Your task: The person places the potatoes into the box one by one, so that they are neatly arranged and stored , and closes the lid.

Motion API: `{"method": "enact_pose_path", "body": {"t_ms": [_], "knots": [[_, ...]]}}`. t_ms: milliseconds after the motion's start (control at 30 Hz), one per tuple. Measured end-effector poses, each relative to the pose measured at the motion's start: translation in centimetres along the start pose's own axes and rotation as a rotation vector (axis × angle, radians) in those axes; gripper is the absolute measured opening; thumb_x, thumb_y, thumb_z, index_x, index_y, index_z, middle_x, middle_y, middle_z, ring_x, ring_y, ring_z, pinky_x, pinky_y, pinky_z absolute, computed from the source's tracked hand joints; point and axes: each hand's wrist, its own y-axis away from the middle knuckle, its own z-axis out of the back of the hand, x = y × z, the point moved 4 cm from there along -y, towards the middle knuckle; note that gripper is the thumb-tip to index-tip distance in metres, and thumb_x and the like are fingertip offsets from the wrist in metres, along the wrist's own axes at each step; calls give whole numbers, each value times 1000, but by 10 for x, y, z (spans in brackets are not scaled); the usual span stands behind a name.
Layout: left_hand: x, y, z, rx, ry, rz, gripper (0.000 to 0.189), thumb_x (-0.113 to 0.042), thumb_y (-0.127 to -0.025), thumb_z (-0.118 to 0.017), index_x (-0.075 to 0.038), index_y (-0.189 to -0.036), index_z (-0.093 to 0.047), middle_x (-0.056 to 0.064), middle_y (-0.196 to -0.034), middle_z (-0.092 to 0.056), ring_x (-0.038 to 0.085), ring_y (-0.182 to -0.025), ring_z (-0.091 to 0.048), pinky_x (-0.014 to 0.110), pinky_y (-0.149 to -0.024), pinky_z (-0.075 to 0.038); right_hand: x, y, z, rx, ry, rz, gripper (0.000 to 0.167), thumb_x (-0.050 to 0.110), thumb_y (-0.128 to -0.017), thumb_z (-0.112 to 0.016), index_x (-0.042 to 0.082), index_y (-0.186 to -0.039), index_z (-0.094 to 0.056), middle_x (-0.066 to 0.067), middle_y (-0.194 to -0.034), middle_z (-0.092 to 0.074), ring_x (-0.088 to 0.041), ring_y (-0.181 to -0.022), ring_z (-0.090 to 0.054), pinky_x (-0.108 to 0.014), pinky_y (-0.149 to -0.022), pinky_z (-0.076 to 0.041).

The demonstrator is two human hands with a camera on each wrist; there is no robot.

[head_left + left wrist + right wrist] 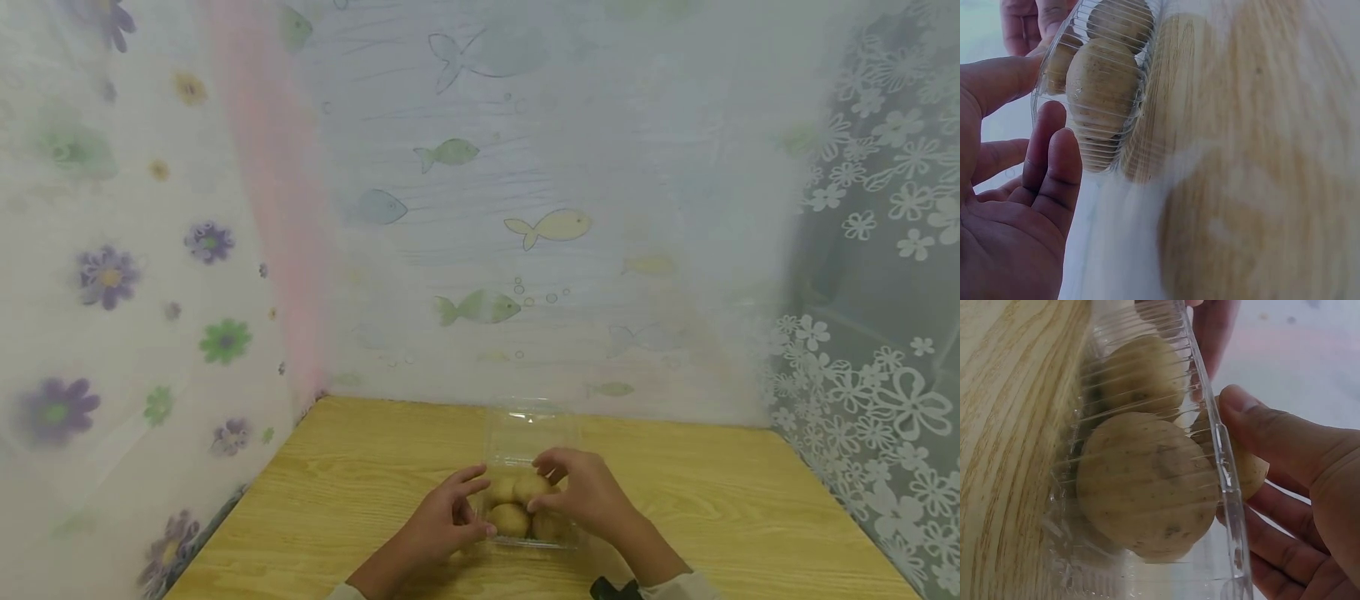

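A clear plastic clamshell box (pixel 532 433) lies on the table with its lid raised at the back, several potatoes (pixel 508 520) in its base. My right hand (pixel 592 492) grips one potato (pixel 1250 469) between thumb and fingers, at the top of the box near its right rim. Ribbed clear plastic covers the sides of the other potatoes in both wrist views. At the box's left side is my left hand (pixel 442 517), its thumb touching the rim at the near corner. Its other fingers, loosely bent, lie beside the left wall in the left wrist view.
The box stands on a wood-grain table (pixel 360 467). Behind it hangs a pale curtain (pixel 420 358) printed with fish, with a flowered sheet (pixel 135 350) on the left and a flower-patterned see-through sheet (pixel 870 400) on the right. A black strap (pixel 615 588) shows by the right wrist.
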Motion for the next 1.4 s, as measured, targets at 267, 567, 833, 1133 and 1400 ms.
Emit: {"method": "enact_pose_path", "body": {"t_ms": [267, 567, 833, 1133, 1400], "knots": [[-2, 4, -3, -11, 16, 17, 76, -27, -91, -82, -4, -154, -47, 8, -166, -35, 9, -83, -64, 23, -73, -58, -1, 3, -4, 35, 8, 33, 52, 37, -72, -94, 15, -115, -74, 6, -106, -76, -10, -90, -72, -39, -80, -62], [-4, 11, -8, -25, 26, -7, 74, -24, -91, -82, -2, -153, -48, 10, -166, -35, 7, -80, -64, 22, -70, -57, 1, 7, -6, 44, -2, 58, 52, 37, -72, -94, 12, -114, -75, 3, -106, -76, -12, -90, -73, -38, -78, -62], [-9, 15, -13, -21, 56, 20, 74, -22, -92, -82, -3, -154, -47, 10, -168, -33, 8, -82, -63, 23, -70, -57, 2, 12, -6, 66, 9, 50, 53, 41, -74, -92, 13, -116, -75, 3, -108, -76, -11, -90, -72, -37, -79, -62], [-15, 17, -17, -31, 55, 31, 73, -23, -92, -82, -3, -154, -48, 10, -168, -32, 9, -83, -64, 22, -73, -57, 2, 16, -2, 76, -9, 56, 53, 39, -77, -91, 10, -118, -74, 0, -109, -77, -14, -91, -73, -41, -80, -62], [-13, 18, -22, -36, 20, 35, 75, -27, -92, -82, -3, -154, -48, 9, -167, -33, 8, -83, -64, 23, -74, -58, -1, 20, -1, 94, -4, 54, 52, 39, -78, -90, 12, -119, -74, 3, -110, -76, -11, -92, -73, -38, -81, -62]]}}
